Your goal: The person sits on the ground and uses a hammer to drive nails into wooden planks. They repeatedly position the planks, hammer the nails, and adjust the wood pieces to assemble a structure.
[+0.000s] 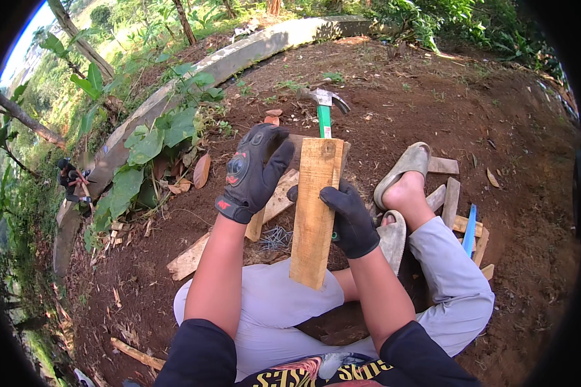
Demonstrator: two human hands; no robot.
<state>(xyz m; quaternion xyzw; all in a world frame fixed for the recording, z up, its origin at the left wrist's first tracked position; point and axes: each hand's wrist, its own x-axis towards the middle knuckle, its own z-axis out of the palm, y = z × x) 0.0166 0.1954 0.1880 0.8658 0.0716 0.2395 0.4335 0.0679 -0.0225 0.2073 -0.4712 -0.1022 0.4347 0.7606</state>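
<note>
My right hand [348, 222], in a black glove, grips a short wooden board [315, 219] by its right edge, thumb across the front face. The board stands tilted in front of me, its lower end over my leg. Left of its upper part, my left hand [255, 169] is raised in a black glove with a hard knuckle guard. Its fingers are bent, with the thumb apart, and nothing shows in them. Beyond the board lies a claw hammer [324, 109] with a green handle, partly hidden by the wood. Loose nails [275, 238] are piled on the soil left of the board.
A long plank [190, 257] lies behind my left arm. Right of my sandalled foot [405, 187] are several wood offcuts [450, 201] and a blue strip-like tool [470, 230]. A curved concrete wall [223, 64] borders leafy plants [145, 147]. Another person [73, 180] is far left.
</note>
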